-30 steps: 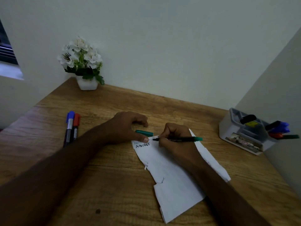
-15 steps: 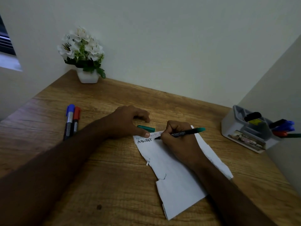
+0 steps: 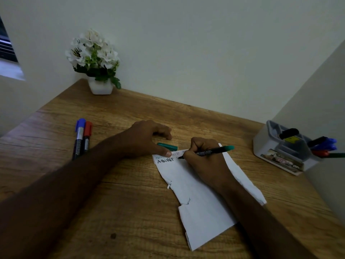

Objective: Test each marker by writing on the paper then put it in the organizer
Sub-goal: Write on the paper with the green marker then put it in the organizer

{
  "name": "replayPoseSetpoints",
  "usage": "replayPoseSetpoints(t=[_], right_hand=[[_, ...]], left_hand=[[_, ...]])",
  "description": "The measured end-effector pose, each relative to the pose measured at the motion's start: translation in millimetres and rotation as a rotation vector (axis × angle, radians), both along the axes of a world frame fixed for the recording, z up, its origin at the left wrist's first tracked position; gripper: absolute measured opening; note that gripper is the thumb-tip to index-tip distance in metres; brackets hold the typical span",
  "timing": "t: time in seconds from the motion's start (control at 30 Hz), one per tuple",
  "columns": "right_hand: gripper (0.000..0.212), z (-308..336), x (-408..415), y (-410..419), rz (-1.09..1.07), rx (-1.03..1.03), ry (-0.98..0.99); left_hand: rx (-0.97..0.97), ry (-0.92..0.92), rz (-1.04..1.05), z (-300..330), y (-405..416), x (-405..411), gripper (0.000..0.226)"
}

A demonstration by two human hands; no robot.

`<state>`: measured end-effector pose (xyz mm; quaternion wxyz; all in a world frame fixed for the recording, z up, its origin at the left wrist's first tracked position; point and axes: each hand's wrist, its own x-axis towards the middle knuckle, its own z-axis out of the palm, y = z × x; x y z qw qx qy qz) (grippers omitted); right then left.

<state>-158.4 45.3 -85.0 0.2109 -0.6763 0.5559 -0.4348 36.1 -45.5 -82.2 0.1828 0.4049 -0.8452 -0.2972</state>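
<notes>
My right hand (image 3: 203,161) grips a black marker with a green end (image 3: 214,151), its tip on the torn white paper (image 3: 201,202) beside the written letters near the top edge. My left hand (image 3: 147,141) rests on the table with its thumb pressing the paper's top left corner; its fingers curl loosely over the green cap (image 3: 167,146) without holding it. A blue marker (image 3: 79,137) and a red marker (image 3: 86,136) lie side by side at the left. The grey organizer (image 3: 265,143) at the right holds several markers.
A white pot of white flowers (image 3: 97,62) stands in the back left corner of the wooden table (image 3: 121,193). Walls close in behind and on the right, right beside the organizer. A window edge shows at the far left.
The marker's tip has shifted slightly left along the second line of writing and its green end has tilted up. The left hand has stayed on the paper's corner.
</notes>
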Motion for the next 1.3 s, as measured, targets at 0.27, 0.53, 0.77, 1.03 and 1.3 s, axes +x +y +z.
replayPoseSetpoints(t=[0.27,0.53,0.77,1.03,1.3], right_hand=[[0.029,1.2,2.1,1.0,-0.001,0.009,-0.024],[0.033,0.0,-0.3,-0.7,-0.007,-0.001,-0.039],[0.035,-1.8,-1.3,-2.3,0.0,-0.005,-0.056],[0.035,-2.4,-1.3,-3.5,-0.019,0.007,-0.043],[0.036,-1.5,0.2,-2.6,-0.004,-0.004,-0.059]], left_hand=[[0.015,0.014,0.001,0.6,0.9,0.3,0.054],[0.007,-0.002,0.005,2.8,1.9,-0.1,0.054],[0.005,-0.001,-0.002,3.4,2.3,0.0,0.054],[0.004,-0.003,-0.002,2.2,1.5,0.0,0.054],[-0.005,-0.002,-0.002,-0.1,-0.6,0.0,0.054]])
